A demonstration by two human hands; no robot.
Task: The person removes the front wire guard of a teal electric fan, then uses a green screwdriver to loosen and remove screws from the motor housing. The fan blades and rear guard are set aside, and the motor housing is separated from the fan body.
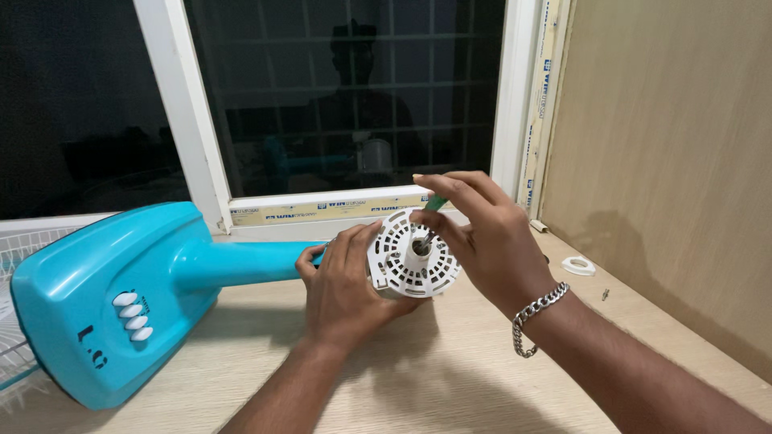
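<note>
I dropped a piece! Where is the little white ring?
The white ring lies on the wooden table at the right of the head view, near the wall panel, past the right hand.

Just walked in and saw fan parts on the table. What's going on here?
A person has a blue fan lying on its side on the table. The left hand steadies the white motor housing, while the right hand holds a green-handled tool at its centre. A white ring and a small screw lie nearby.
</note>
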